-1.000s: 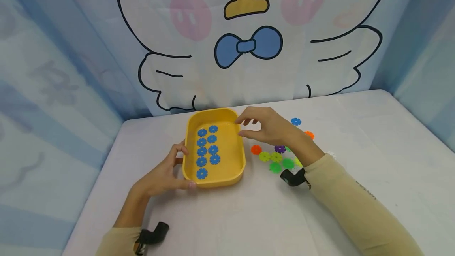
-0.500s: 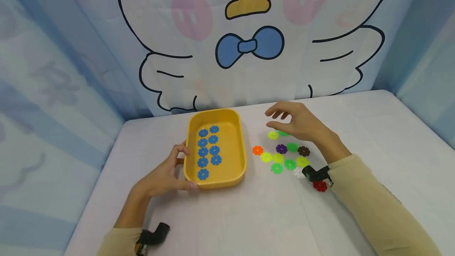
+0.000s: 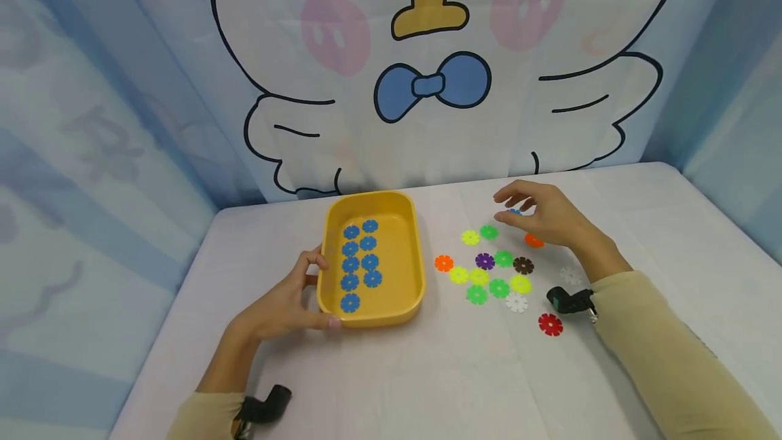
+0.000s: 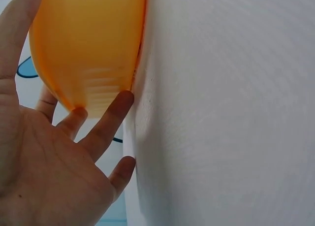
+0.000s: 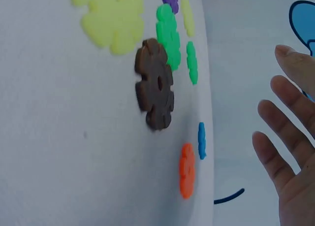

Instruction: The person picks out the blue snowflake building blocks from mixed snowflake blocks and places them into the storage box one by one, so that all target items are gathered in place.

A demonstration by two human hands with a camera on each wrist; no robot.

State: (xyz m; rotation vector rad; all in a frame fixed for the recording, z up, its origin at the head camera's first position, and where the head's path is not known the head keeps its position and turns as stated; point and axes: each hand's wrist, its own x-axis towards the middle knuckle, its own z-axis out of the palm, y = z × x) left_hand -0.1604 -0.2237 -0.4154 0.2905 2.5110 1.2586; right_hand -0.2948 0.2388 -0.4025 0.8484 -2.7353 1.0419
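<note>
A yellow tray lies on the table, left of centre, with several blue flower-shaped discs in two columns along its left half. My left hand grips the tray's near left corner, index finger at the left rim and thumb along the front edge. In the left wrist view, other fingertips touch the tray's outer wall. Over the table's far right part hovers my right hand, holding nothing, its fingers loosely bent. Just beyond its fingers is a blue disc, partly hidden by them in the head view.
Right of the tray lie several loose discs: an orange one, a purple one, a brown one, a red one, plus green, yellow and white ones. A cartoon-printed curtain hangs behind the table.
My right hand has moved from above the tray's right rim rightward to the loose blue disc. The left hand stays at the tray, and the discs inside look the same.
</note>
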